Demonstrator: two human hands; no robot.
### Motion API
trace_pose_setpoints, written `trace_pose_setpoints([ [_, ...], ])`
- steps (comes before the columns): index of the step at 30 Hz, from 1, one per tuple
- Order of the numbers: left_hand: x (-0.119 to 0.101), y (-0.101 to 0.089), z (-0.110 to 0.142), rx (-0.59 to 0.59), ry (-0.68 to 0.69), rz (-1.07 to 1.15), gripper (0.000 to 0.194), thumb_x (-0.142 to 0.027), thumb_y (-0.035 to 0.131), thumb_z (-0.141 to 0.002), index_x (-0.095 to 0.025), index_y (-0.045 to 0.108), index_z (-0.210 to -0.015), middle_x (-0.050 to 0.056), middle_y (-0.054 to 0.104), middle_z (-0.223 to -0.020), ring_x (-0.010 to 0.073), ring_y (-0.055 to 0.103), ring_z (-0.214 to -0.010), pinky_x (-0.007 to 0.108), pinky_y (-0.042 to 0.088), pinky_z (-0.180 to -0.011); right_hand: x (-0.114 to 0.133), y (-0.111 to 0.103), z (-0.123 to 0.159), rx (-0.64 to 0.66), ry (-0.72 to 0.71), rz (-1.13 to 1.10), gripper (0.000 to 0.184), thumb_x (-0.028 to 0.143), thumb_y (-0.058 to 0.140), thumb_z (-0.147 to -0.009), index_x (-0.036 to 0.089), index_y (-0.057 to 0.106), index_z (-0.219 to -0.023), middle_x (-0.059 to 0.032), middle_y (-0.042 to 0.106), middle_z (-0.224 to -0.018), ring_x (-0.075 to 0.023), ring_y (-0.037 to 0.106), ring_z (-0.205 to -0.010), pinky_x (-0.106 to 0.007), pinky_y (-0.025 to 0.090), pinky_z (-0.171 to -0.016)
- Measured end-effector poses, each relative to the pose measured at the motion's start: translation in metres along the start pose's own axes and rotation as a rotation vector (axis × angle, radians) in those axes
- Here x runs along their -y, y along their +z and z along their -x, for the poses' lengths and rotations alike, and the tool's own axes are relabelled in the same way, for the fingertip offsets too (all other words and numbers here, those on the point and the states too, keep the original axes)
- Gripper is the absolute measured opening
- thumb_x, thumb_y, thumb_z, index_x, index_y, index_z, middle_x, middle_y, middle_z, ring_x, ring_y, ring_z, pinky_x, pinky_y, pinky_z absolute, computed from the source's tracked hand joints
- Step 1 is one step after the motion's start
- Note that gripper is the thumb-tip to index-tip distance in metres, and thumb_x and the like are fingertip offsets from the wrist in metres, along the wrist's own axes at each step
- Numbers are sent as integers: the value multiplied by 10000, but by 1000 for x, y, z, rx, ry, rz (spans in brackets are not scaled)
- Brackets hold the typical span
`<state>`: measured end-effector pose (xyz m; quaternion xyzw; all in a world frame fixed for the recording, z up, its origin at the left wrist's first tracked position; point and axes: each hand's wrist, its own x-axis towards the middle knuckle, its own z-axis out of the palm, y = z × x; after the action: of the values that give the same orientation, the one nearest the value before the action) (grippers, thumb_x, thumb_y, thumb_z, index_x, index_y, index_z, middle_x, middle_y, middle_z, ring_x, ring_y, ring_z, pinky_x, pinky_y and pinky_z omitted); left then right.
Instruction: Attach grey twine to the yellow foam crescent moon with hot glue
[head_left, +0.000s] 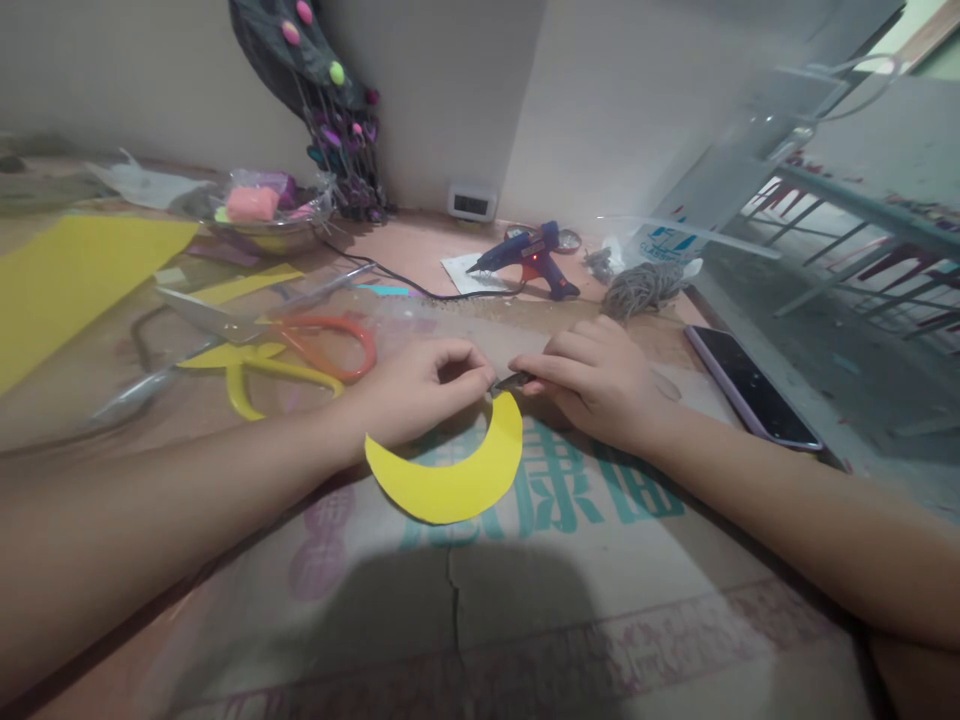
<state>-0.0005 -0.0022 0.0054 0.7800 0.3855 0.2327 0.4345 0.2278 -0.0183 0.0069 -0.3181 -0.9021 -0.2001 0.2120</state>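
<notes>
A yellow paper crescent [450,490] lies over the printed sheet in front of me, its horns pointing up. At its upper right horn, my left hand [442,385] is closed, thumb and forefinger pinched on the tip. My right hand [592,385] is closed around a small dark pointed metal tool [513,381]. The tool's point touches or nearly touches the left fingertips and the crescent's tip. Most of the tool is hidden in the right fingers, so its exact kind does not show.
Orange-handled scissors [367,345] and yellow-handled scissors [240,385] lie left. Behind are a blue glue gun [525,255] with a lit red light, grey yarn [645,290] and a bowl [274,235] of wrapped items. A phone [750,385] lies right; yellow paper [82,280] far left.
</notes>
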Motion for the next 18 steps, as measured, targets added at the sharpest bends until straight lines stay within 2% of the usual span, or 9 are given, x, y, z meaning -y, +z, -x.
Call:
trace_pose_setpoints([
  [9, -1, 2, 1, -8, 8, 15, 218, -339, 486, -842, -183, 627, -783, -26, 628, -637, 129, 554, -618, 234, 418, -597, -2, 1, 2, -15, 25, -91, 332, 409, 452, -954, 183, 666, -1068, -49, 614, -778, -172, 477, -718, -315, 284, -653],
  [18, 0, 2, 1, -19, 2, 4, 226, -341, 481, -843, -184, 632, -781, -25, 609, -610, 132, 546, -611, 230, 411, -572, -1, 0, 2, 14, 16, -77, 291, 392, 485, -942, 199, 673, -1049, -38, 620, -755, -169, 475, -705, -319, 274, -649],
])
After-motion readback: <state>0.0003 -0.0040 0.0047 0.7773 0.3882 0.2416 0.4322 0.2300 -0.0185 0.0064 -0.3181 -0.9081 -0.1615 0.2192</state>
